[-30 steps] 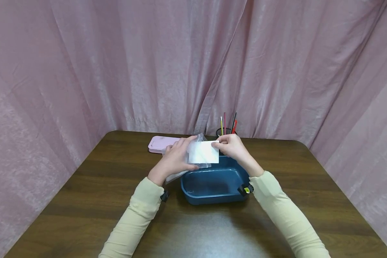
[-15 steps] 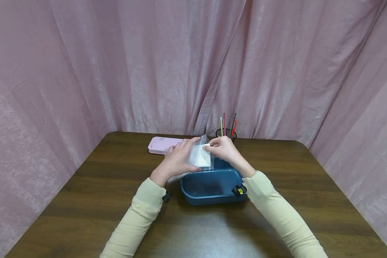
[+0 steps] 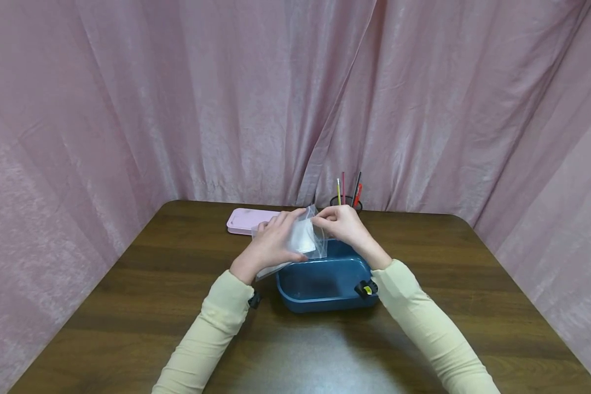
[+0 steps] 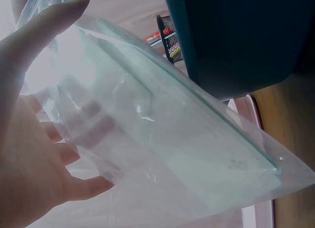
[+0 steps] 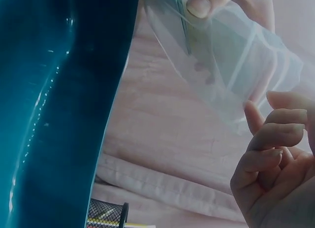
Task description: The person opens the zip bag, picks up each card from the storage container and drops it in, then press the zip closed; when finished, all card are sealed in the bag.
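My left hand (image 3: pixel 272 241) grips a clear plastic bag (image 4: pixel 147 134) by its sides, thumb toward me and fingers along the far side. Flat white cards (image 3: pixel 303 236) lie inside the bag, with pale greenish edges showing in the left wrist view. At the bag's right end is my right hand (image 3: pixel 346 224), its thumb and index fingertips together at the bag's upper edge. Its other fingers curl toward the palm in the right wrist view. The bag is held over the left back part of a blue bin (image 3: pixel 325 303), partly covering its rim.
A lavender case (image 3: pixel 248 219) lies at the back of the wooden table (image 3: pixel 128 295). Behind the bin stands a black mesh holder (image 5: pixel 106 214) with several pencils and pens (image 3: pixel 355 189). Pink curtains (image 3: pixel 226 109) hang around the table's back and sides.
The white card in my right fingers has slid left into the bag, and my right hand has moved left to the bag's edge. My left hand has stayed nearly in place.
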Demonstrator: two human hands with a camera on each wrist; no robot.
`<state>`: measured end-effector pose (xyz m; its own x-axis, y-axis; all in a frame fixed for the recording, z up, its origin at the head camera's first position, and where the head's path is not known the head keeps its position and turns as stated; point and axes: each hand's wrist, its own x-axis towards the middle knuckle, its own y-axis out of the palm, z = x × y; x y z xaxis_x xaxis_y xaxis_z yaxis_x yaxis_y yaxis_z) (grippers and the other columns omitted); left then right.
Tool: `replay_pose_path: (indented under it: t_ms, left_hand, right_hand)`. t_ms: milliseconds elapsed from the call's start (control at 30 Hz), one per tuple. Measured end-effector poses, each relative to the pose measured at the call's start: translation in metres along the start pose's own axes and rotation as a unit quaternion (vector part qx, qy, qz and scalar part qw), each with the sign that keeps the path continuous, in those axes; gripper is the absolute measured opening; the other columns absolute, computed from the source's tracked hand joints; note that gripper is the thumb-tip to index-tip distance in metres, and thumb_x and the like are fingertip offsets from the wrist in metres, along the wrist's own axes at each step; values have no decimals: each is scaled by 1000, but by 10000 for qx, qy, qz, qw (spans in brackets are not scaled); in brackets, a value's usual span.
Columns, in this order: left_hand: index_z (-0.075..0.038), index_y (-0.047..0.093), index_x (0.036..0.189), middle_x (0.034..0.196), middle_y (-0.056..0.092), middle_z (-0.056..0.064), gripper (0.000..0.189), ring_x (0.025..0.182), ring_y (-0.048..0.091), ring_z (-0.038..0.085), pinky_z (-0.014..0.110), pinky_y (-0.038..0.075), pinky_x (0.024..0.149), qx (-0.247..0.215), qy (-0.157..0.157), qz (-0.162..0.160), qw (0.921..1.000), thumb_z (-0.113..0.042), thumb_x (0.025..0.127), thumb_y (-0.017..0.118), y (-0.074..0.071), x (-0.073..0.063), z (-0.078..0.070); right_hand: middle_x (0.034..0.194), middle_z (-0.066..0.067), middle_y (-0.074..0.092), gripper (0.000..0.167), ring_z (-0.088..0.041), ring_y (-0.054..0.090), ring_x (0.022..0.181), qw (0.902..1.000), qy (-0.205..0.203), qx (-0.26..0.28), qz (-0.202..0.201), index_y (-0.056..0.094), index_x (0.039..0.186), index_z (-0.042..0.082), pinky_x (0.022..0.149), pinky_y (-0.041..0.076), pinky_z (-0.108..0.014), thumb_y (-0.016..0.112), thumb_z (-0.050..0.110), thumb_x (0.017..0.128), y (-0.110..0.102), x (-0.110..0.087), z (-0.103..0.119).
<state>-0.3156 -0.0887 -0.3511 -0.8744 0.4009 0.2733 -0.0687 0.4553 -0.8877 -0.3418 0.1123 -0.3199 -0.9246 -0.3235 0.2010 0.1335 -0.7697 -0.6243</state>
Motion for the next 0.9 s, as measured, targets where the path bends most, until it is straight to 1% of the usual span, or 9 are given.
replay_pose_path:
  t_ms: [100, 200, 267, 367, 467, 533, 667, 800, 900]
  left_hand:
    - [-30, 25, 149, 137, 47, 7, 103, 118, 49, 29, 58, 34, 98, -37, 0, -3, 10000, -42, 67, 86, 1, 1, 1]
    - [-30, 25, 149, 137, 47, 7, 103, 120, 49, 29, 58, 33, 99, -92, -6, -1, 10000, -42, 67, 86, 1, 1, 1]
    - [-30, 25, 150, 137, 47, 8, 103, 121, 48, 29, 58, 32, 99, -162, -10, -32, 9999, -42, 67, 86, 1, 2, 2]
    - [-28, 24, 150, 136, 48, 7, 103, 123, 48, 28, 57, 33, 98, -173, -31, -162, 9997, -43, 68, 85, -1, 3, 2]
    - [-27, 24, 150, 135, 48, 8, 103, 124, 48, 27, 57, 35, 97, -270, -88, -380, 9989, -43, 69, 85, -3, 4, 2]
    - [-27, 24, 150, 135, 48, 9, 103, 123, 49, 27, 57, 35, 97, -357, -148, -497, 9980, -43, 69, 85, -4, 5, 1]
    - [-26, 24, 150, 136, 47, 11, 102, 121, 50, 29, 56, 37, 96, -455, -271, -749, 9958, -42, 70, 85, -6, 4, -1]
    - [-27, 25, 149, 137, 46, 11, 101, 120, 49, 31, 57, 38, 95, -467, -384, -1146, 9916, -43, 70, 84, -7, 4, -5]
    - [-28, 25, 149, 139, 44, 9, 100, 122, 48, 30, 56, 38, 93, -538, -423, -1419, 9875, -43, 70, 85, -7, 5, -8]
  right_hand:
    - [51, 6, 51, 24, -13, 49, 52, 9999, 93, 144, -1, 73, 97, 3, 51, 40, -24, 67, 25, 89, -3, -1, -2]
    - [49, 6, 44, 24, -13, 43, 48, 9996, 132, 256, 26, 73, 99, 3, 49, 34, -24, 66, 25, 90, -7, -2, -4]
    - [49, 6, 43, 24, -12, 41, 46, 9992, 138, 359, 65, 72, 99, 3, 47, 32, -24, 65, 25, 91, -10, -4, -5]
    - [51, 4, 44, 24, -12, 41, 46, 9983, 57, 551, 181, 70, 98, 2, 47, 34, -25, 63, 24, 93, -15, -6, -6]
    - [59, 1, 51, 22, -13, 46, 53, 9980, -204, 504, 331, 70, 100, 5, 52, 39, -25, 62, 25, 94, -19, -9, -8]
    - [69, -1, 58, 21, -15, 51, 62, 9973, -499, 300, 449, 70, 102, 8, 58, 43, -25, 62, 25, 95, -21, -12, -9]
    - [88, -4, 62, 19, -16, 54, 76, 9914, -1120, -126, 668, 68, 109, 12, 67, 46, -26, 62, 23, 95, -21, -17, -12]
    - [93, -5, 62, 19, -16, 55, 82, 9862, -1438, -115, 816, 66, 112, 12, 70, 47, -27, 62, 19, 94, -21, -23, -12]
    - [94, -4, 63, 20, -14, 56, 84, 9838, -1659, -103, 667, 67, 111, 12, 70, 47, -26, 64, 17, 93, -23, -26, -10]
